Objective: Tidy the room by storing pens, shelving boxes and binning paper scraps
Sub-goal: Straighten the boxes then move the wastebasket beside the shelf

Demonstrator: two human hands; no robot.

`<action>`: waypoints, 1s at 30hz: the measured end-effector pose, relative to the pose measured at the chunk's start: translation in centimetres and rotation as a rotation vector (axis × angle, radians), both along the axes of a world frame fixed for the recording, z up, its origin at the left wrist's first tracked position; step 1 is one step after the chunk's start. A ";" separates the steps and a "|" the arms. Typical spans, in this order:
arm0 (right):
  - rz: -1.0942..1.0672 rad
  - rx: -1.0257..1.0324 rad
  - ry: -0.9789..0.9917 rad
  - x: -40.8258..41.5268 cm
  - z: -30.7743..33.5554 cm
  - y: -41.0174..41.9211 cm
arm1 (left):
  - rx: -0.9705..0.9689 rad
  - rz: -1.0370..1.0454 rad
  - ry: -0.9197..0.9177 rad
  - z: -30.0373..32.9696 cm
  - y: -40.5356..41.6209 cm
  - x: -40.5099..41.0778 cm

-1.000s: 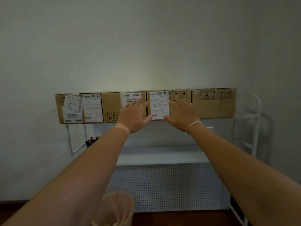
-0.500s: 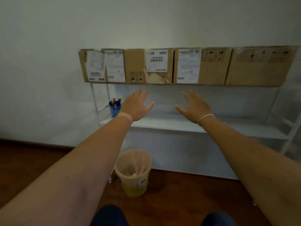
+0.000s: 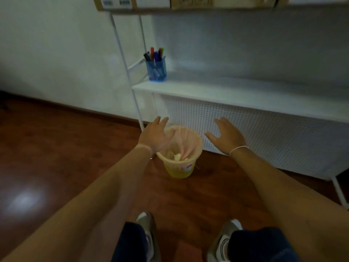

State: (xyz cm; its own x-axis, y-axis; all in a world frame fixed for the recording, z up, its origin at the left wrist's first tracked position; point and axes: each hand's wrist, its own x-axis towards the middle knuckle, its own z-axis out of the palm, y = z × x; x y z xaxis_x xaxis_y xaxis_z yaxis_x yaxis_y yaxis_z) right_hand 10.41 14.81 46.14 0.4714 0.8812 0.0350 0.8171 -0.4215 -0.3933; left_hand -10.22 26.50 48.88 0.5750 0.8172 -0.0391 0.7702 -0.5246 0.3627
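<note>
Both hands, left [image 3: 156, 137] and right [image 3: 226, 138], spread wide, empty, over the bin [image 3: 179, 167]. Pens [image 3: 154, 53] at 12 o'clock look stored; best scan the floor for scraps next.

We're counting two hands, the left hand [image 3: 155, 137] and the right hand [image 3: 225, 137], both spread wide and holding nothing. We're seeing one yellow bin [image 3: 179, 167] with a pink liner, and the paper scraps [image 3: 176, 156] inside are too jumbled to count. One blue pen cup [image 3: 156, 70] is sitting on the shelf [image 3: 245, 95], and we're making out roughly four or five pens [image 3: 154, 54]. Two shoes [image 3: 146, 224] too.
</note>
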 end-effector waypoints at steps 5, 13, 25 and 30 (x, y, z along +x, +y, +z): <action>-0.051 -0.079 0.121 0.3 -8.2 4.2 | -0.120 0.076 0.006 -8.5 3.9 0.4; -0.393 -0.091 0.570 1.9 -20.8 10.3 | -0.482 0.392 -0.233 -21.8 9.2 2.4; -0.859 0.132 1.293 1.7 -30.0 17.2 | -0.898 0.901 -0.765 -31.9 14.3 4.5; -0.823 0.180 1.328 1.5 -29.4 20.7 | -0.882 0.906 -0.798 -31.0 17.7 4.5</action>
State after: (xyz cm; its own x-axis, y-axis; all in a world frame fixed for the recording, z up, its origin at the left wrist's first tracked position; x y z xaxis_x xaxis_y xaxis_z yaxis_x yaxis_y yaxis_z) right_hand 11.92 35.49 16.69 0.5792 0.4076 -0.7060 -0.5603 -0.4300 -0.7079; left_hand -5.73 44.16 17.91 0.0060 0.7802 -0.6255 0.1571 0.6170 0.7711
